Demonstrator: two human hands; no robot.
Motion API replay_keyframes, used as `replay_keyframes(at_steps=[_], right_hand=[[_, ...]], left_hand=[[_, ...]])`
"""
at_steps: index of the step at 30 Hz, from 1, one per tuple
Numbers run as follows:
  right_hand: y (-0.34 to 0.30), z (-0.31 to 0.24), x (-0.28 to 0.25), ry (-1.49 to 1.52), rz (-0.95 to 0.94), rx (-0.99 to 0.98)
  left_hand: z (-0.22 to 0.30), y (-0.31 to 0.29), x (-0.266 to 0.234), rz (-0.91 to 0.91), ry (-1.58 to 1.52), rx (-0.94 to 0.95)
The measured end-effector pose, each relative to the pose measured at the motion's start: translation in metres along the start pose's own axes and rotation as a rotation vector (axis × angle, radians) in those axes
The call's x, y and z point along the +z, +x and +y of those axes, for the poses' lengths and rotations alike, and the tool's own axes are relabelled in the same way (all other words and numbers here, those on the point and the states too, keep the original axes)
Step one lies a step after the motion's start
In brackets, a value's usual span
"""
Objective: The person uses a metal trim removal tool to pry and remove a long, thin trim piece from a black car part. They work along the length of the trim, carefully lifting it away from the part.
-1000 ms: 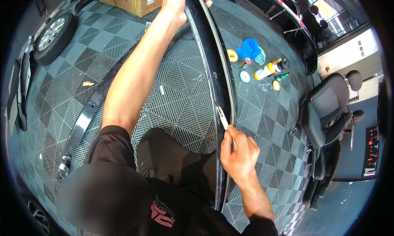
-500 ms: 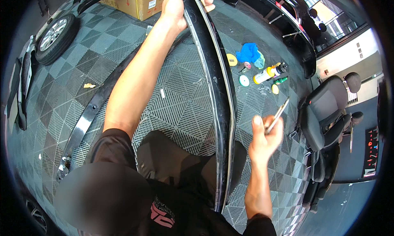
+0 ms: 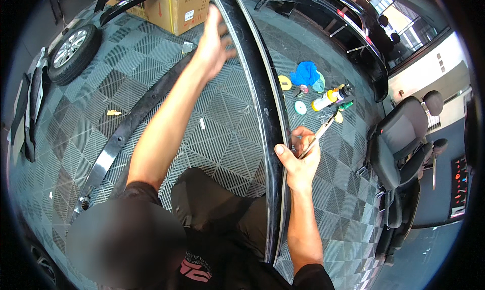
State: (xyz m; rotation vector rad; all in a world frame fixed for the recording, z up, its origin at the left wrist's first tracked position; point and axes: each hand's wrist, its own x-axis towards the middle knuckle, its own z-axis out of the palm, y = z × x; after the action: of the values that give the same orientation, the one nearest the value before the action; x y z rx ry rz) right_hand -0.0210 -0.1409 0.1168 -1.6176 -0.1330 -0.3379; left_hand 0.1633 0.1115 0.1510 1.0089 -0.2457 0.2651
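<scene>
A long, curved black car trim panel (image 3: 262, 83) with pale edges runs from the top of the view down to my lap. My left hand (image 3: 214, 50) is just left of its upper part, slightly blurred, fingers apart and holding nothing. At the panel's lower right edge is my right hand (image 3: 302, 164), its thumb against the black surface. A slim, pale metal tool (image 3: 321, 130) with a dark pointed end is gripped in it, pointing up and right. Its exact kind cannot be made out.
Another black strip (image 3: 144, 100) lies on the grey tiled floor to the left. Beyond my right hand are a blue cloth (image 3: 304, 74), a yellow-and-white bottle (image 3: 323, 100) and round pads (image 3: 300, 107). A wheel (image 3: 76, 54), a cardboard box (image 3: 177, 12) and car seats (image 3: 399, 133) stand around.
My left hand has let go of the panel's upper part and moved down and left. My right hand has moved left with the slim tool, up against the panel's edge.
</scene>
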Motion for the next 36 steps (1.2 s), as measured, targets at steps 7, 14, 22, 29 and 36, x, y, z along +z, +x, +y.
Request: replay_keyframes(at_steps=[7,14,22,29,36], right_hand=[[-0.006,0.003,0.006,-0.004,-0.024,0.052],[-0.016,0.001,0.011,0.038,-0.047,0.041],[-0.02,0.001,0.019,0.001,-0.05,0.039],[-0.012,0.007,-0.002,0.011,-0.015,0.014],[-0.011,0.016,-0.003,0.004,-0.045,-0.02]], left_hand=[[-0.006,-0.127,0.007,-0.188,0.342,-0.188],[0.031,-0.135,0.0,-0.361,0.558,-0.302],[0.055,-0.134,-0.009,-0.473,0.911,-0.171],[0.073,-0.13,-0.052,-0.19,0.804,-0.124],[0.108,-0.105,-0.07,0.113,-0.489,0.25]])
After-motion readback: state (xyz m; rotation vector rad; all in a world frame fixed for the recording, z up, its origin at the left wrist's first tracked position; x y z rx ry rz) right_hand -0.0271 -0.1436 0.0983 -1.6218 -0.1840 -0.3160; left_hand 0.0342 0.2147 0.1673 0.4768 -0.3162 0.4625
